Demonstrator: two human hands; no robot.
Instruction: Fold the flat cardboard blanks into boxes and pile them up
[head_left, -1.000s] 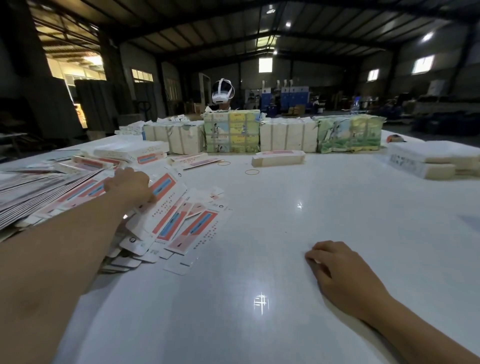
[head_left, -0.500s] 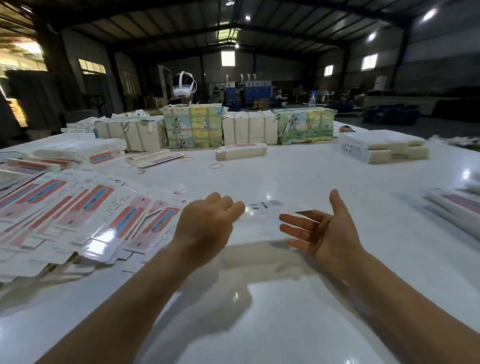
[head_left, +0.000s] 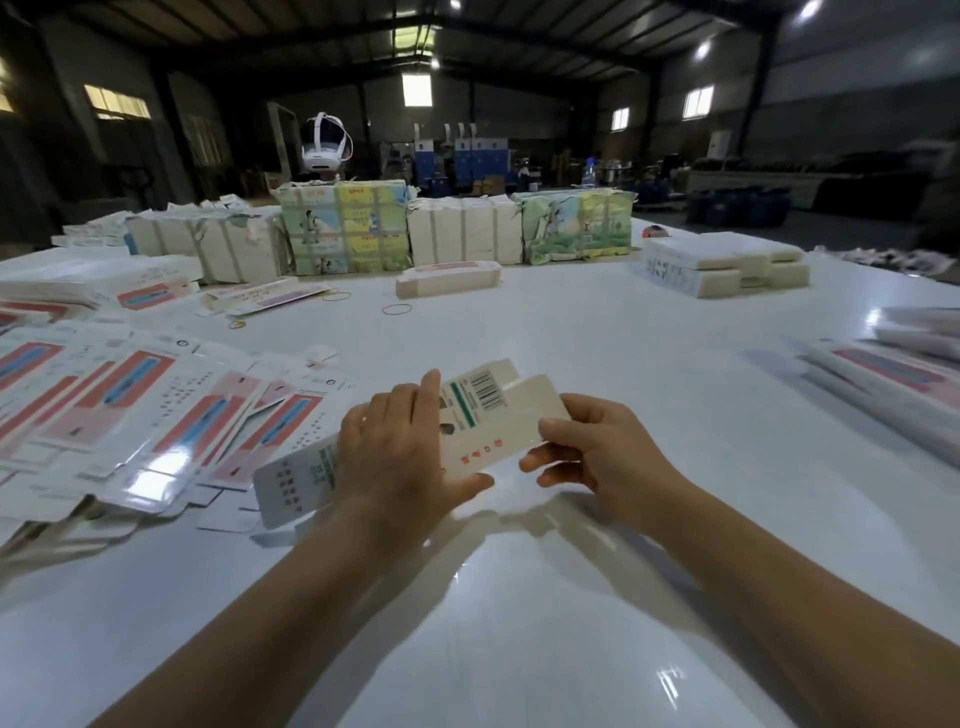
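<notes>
Landmark: white table (head_left: 597, 338).

Progress: early in this cycle, as I read it. One blank (head_left: 483, 426) is in hand above the table's near-centre, flat, no panel squared up yet. Left hand (head_left: 395, 457) grips its left half, fingers over the top and thumb under. Right hand (head_left: 602, 452) pinches the right end. Folding, closing and piling all remain for this one.

Counts, largest first:
- Wrapped bundles (head_left: 457, 234) along the table's far edge: four.
- Loose flat blanks (head_left: 135, 405), table's left side: too many and too overlapped to count; a big backlog.
- Pile at the table's right edge (head_left: 904, 374): blurred, cannot tell if folded.
- Rubber bands (head_left: 397, 309), far-centre: three.
</notes>
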